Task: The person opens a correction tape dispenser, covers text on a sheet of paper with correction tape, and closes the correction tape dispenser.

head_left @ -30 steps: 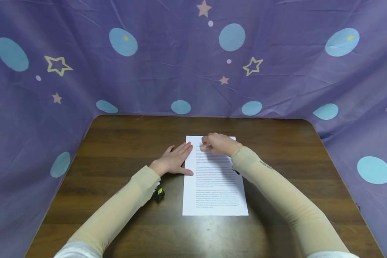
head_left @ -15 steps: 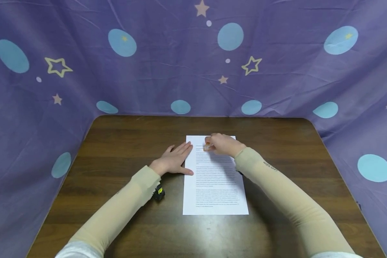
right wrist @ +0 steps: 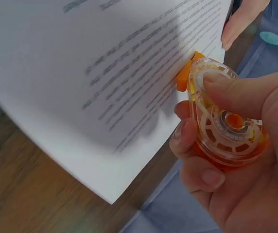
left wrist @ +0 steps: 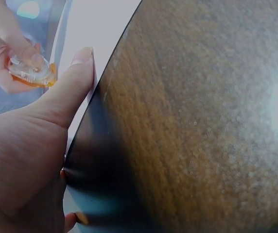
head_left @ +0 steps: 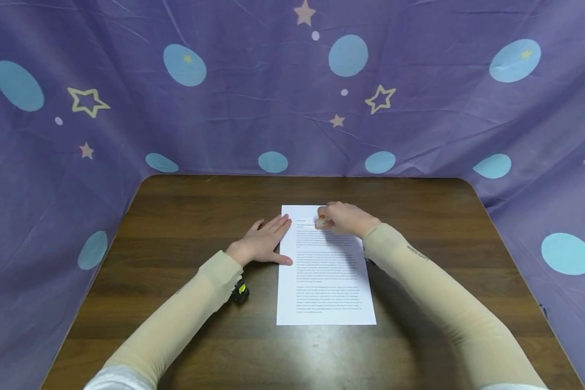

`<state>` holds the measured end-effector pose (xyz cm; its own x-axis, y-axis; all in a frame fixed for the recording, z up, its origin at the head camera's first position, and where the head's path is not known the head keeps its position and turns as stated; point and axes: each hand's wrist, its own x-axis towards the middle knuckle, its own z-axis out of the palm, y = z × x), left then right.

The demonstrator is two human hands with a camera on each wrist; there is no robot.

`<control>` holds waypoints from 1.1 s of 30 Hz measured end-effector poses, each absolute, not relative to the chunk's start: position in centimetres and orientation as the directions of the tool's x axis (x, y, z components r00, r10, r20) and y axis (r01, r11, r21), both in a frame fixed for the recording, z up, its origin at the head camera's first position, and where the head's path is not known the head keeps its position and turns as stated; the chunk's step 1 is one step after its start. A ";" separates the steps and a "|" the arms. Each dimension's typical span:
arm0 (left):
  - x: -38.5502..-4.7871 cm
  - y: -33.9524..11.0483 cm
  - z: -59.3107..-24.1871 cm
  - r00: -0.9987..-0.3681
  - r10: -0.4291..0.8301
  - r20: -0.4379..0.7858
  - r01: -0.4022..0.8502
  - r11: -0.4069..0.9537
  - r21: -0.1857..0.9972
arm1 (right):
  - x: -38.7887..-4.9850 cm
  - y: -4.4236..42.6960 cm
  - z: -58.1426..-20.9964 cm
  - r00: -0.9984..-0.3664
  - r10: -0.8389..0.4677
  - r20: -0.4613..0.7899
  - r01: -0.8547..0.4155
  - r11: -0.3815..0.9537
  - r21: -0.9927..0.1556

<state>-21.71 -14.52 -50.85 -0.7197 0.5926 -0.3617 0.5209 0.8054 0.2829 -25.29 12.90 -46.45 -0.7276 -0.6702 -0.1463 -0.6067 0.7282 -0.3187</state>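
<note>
A printed sheet of paper point(head_left: 331, 271) lies on the wooden table. My right hand point(head_left: 348, 218) grips a clear and orange correction tape dispenser point(right wrist: 229, 126) near the sheet's top lines. In the right wrist view the thumb lies along its clear case, the other fingers curl round the far side, and its orange tip point(right wrist: 183, 76) is at the printed text. My left hand point(head_left: 260, 242) rests flat across the paper's left edge with its fingers spread. From the left wrist, the left thumb point(left wrist: 73, 85) shows on the paper, with the dispenser point(left wrist: 29, 68) beyond it.
The brown table point(head_left: 200, 216) reaches round the paper on all sides. A purple curtain point(head_left: 234, 124) with stars and blue spots hangs behind it and at both sides. A black wrist camera point(head_left: 240, 292) sits under the left forearm.
My right hand has slid to the right along the top lines with the correction tape dispenser. The left hand and the paper have stayed in place.
</note>
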 end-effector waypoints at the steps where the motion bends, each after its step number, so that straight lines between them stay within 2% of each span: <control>1: -21.7 -14.5 -50.9 -0.720 0.591 -0.364 0.520 0.807 0.280 | -25.3 13.1 -46.5 -0.725 -0.674 -0.139 -0.611 0.724 -0.321; 15: -21.1 -14.2 -49.4 -0.725 0.580 -0.372 0.519 0.815 0.259 | -25.2 15.7 -46.6 -0.738 -0.660 -0.139 -0.597 0.736 -0.320; 33: -21.2 -14.3 -49.6 -0.720 0.592 -0.361 0.528 0.806 0.269 | -25.2 18.3 -47.0 -0.762 -0.628 -0.159 -0.562 0.763 -0.318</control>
